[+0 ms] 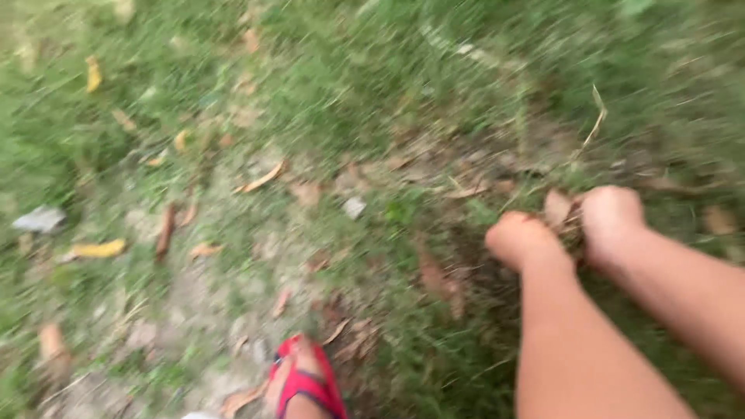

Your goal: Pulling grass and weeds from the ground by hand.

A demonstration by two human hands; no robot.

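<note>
Patchy grass [334,85] surrounds both hands, the left hand [521,240] and right hand [611,219] fisted side by side, gripping dry leaves [560,211] pinched between them at right.

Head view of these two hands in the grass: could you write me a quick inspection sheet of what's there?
Surface: patchy grass with bare soil; the picture is motion-blurred.
Job's things: a clump of dry leaves and stalks bunched between the two hands.
Clutter: fallen yellow and brown leaves scattered about; a pale scrap at the left.
Grippers: left hand and right hand both closed into fists on the clump, side by side.
Cables: nothing seen.
Surroundings: a foot in a red sandal at the bottom edge; no other people seen.
</note>
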